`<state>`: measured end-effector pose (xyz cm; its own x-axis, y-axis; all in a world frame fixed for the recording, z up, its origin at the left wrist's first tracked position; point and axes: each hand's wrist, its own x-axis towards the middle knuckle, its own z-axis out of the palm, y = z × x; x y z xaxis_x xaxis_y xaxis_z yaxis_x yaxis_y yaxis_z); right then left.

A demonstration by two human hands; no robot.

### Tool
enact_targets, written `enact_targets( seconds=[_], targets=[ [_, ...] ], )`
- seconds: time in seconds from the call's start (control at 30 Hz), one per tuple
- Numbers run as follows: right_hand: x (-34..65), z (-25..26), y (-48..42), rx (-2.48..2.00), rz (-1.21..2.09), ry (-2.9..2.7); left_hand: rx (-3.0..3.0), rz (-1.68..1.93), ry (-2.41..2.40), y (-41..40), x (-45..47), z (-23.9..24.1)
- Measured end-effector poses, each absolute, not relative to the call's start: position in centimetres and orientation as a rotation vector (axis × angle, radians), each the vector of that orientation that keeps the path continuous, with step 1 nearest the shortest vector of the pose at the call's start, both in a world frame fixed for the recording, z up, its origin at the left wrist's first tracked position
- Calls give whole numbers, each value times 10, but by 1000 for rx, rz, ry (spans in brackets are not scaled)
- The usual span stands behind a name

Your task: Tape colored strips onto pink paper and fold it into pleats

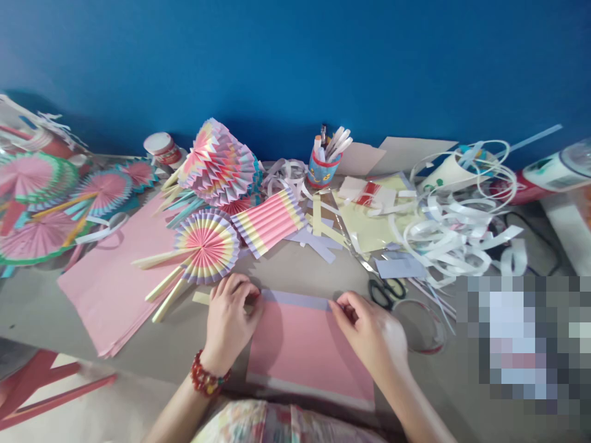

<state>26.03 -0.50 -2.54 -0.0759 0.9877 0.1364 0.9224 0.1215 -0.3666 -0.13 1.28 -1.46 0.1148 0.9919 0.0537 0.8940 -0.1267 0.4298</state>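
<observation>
A pink sheet of paper lies flat at the table's front edge. Along its far edge runs a narrow lavender paper strip. My left hand, with a beaded bracelet at the wrist, pinches the strip's left end. At the opposite end, the fingertips of my right hand are closed on the strip's corner. Whether the strip is stuck to the sheet I cannot tell. Beyond my left hand lie a round pleated paper fan and an accordion-folded paper. Black-handled scissors rest past my right hand.
Stacked pink sheets lie at the left, with more paper fans behind. A cup of pens and sticks stands near the blue wall. Curled white strips and a tape roll are at the right.
</observation>
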Motion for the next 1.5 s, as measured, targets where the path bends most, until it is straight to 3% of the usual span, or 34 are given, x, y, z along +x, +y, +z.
enact_targets(
  seconds=[1.03,1.5],
  targets=[
    [259,-27,-6,-1868,204,-2074,2148,486,1878,8,0,-13],
    [257,-28,-8,-1874,201,-2030,2357,371,1566,9,-2,-12]
  ],
)
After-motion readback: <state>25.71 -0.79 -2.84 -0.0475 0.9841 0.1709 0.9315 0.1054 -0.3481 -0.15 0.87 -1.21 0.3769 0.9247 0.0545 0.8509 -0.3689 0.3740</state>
